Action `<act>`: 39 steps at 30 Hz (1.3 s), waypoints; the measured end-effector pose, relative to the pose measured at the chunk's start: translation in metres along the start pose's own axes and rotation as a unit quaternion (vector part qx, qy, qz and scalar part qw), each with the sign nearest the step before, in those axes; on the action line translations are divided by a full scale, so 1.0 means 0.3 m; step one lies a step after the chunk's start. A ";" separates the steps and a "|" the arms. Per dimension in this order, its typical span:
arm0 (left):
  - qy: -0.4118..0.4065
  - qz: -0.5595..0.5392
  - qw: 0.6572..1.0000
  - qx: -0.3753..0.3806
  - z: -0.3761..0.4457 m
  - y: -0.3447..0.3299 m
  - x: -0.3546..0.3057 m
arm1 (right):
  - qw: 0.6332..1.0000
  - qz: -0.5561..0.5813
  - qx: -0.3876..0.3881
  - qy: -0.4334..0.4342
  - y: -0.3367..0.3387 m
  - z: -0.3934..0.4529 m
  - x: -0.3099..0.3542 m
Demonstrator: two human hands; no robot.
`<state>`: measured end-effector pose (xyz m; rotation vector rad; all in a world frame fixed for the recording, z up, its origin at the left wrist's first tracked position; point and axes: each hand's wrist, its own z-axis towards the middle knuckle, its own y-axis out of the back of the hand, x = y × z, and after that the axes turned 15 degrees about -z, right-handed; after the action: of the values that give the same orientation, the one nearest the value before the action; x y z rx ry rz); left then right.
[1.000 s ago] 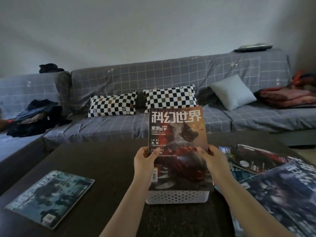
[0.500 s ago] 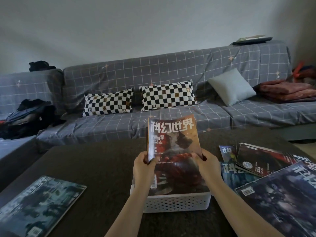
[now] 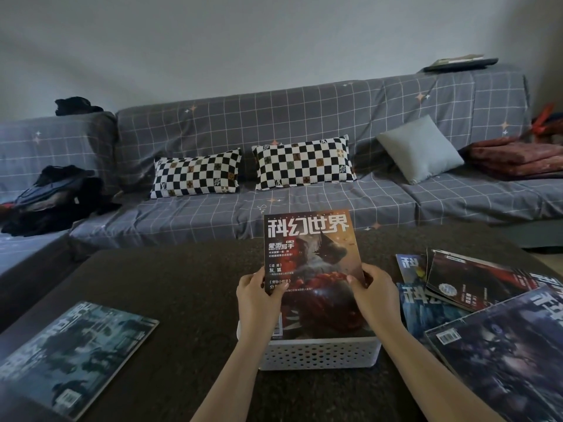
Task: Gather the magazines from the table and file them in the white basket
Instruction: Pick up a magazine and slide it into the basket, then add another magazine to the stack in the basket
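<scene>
A magazine with a red and orange cover (image 3: 310, 248) stands upright, its lower edge down inside the white perforated basket (image 3: 320, 354) on the dark table (image 3: 189, 287). My left hand (image 3: 259, 300) grips its left edge and my right hand (image 3: 376, 295) grips its right edge. A bluish magazine (image 3: 70, 357) lies flat at the table's near left. Several more magazines (image 3: 475, 303) lie fanned and overlapping on the table's right side.
Behind the table runs a grey checked sofa (image 3: 304, 147) with two chequered cushions (image 3: 253, 172), a pale cushion (image 3: 420, 147), dark clothes (image 3: 51, 199) at left and a red blanket (image 3: 515, 156) at right.
The magazine has sunk lower into the basket and turned from angled back to facing me squarely, with both hands still on its edges. The view has tilted slightly.
</scene>
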<state>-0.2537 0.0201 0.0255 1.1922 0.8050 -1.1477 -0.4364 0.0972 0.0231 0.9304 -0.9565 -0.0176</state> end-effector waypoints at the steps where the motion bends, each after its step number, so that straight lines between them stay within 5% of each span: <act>1: -0.006 0.006 1.000 -0.001 0.000 0.001 0.001 | 1.000 0.000 -0.005 -0.002 -0.001 -0.002 -0.002; 12: 0.006 0.036 0.999 0.035 -0.012 0.014 -0.016 | 1.000 0.008 0.012 -0.004 0.020 -0.017 0.011; 19: 0.018 -0.028 0.999 -0.009 -0.089 0.079 -0.071 | 0.995 0.053 -0.031 0.082 0.044 -0.138 0.108; 29: -0.019 -0.024 0.996 -0.079 -0.125 0.433 -0.020 | 0.958 0.131 0.131 0.221 -0.126 -0.336 0.433; 39: 0.094 0.054 0.980 -0.164 -0.079 0.764 0.303 | 0.932 0.078 0.239 0.261 -0.548 -0.441 0.654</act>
<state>-0.0074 0.0157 -0.0009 1.0604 1.0169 -0.7841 -0.1634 0.0052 0.0148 1.2198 -0.5339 0.5972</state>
